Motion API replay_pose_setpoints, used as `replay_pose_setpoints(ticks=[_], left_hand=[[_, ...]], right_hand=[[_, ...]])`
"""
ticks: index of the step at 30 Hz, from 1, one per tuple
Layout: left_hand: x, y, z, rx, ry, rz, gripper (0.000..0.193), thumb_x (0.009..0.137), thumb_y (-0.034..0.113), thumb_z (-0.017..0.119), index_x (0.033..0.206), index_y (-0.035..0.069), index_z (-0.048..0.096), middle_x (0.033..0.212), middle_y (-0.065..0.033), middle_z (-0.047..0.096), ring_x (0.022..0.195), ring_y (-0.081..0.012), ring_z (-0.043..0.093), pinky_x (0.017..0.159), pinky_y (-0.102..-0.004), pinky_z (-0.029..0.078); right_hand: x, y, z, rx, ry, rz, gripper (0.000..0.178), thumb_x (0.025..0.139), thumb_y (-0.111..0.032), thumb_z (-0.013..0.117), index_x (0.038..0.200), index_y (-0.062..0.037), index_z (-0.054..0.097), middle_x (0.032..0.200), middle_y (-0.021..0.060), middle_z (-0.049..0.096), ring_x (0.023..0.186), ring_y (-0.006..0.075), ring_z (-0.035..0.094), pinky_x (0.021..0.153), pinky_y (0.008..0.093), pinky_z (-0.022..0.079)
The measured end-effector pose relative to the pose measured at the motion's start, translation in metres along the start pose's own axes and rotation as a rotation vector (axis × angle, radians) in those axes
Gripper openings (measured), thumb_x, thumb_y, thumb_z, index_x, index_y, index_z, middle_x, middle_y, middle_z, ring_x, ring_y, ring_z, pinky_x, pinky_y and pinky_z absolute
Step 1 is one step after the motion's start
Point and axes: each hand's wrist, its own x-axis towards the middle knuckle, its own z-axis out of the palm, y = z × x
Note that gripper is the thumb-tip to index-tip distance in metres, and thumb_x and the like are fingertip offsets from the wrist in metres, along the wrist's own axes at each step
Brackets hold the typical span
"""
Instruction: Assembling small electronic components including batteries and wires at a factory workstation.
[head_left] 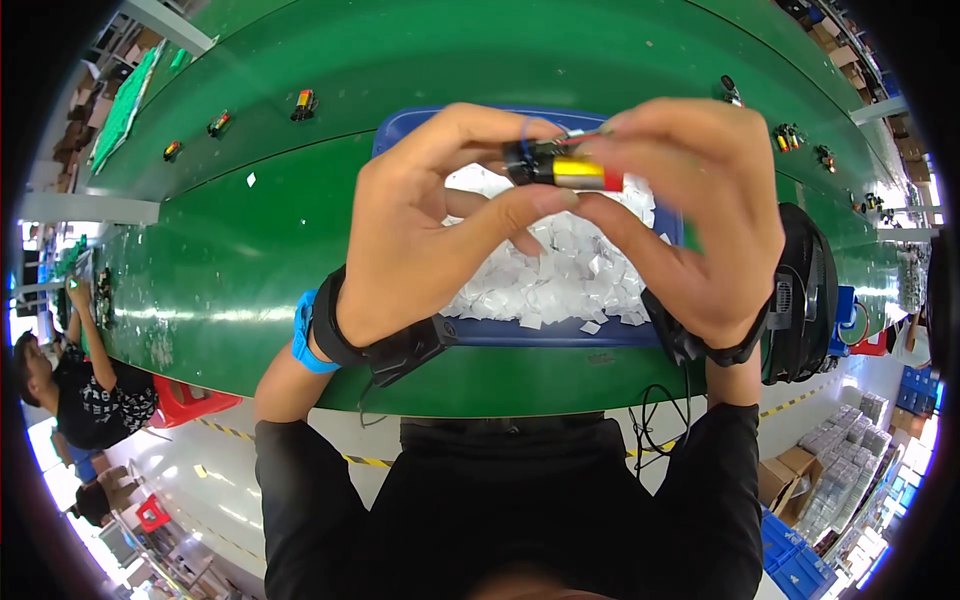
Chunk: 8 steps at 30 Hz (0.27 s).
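Note:
Above a blue tray of small white square pieces, I hold a small battery assembly, black at one end, with yellow, silver and red battery casing and thin wires. My left hand grips its black end between thumb and fingers. At its red end is my right hand, thumb against the lower edge and fingertips by the wires on top. Motion blurs some of the right fingers. Each wrist wears a black strap with a black device, and a blue band circles my left wrist.
Similar battery assemblies lie spread along the green table, left and right. A black bag-like object stands right of the tray. Black cables hang at the near edge. Another person sits at the far left.

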Motion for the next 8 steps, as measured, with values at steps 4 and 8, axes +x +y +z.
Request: replay_pose_setpoints(ticks=[4, 8], left_hand=[[0.003, -0.011, -0.006, 0.118, 0.022, 0.248, 0.035, 0.083, -0.011, 0.066, 0.117, -0.006, 0.057, 0.115, -0.0184, 0.063, 0.103, -0.0235, 0.066, 0.067, -0.0298, 0.064], [0.001, -0.016, -0.006, 0.088, 0.011, 0.326, 0.040, 0.084, -0.011, 0.064, 0.122, -0.006, 0.052, 0.123, -0.0219, 0.060, 0.105, -0.0273, 0.065, 0.073, -0.0307, 0.064]], right_hand=[[-0.010, -0.007, -0.001, 0.326, -0.016, 0.323, 0.052, 0.068, 0.000, 0.084, 0.114, -0.0018, 0.059, 0.107, 0.0098, 0.064, 0.094, 0.0256, 0.063, 0.074, 0.0322, 0.056], [-0.013, -0.015, 0.001, 0.631, 0.070, 0.535, 0.052, 0.074, 0.001, 0.081, 0.119, -0.0037, 0.056, 0.108, 0.0094, 0.064, 0.105, 0.0297, 0.063, 0.089, 0.0364, 0.054]])
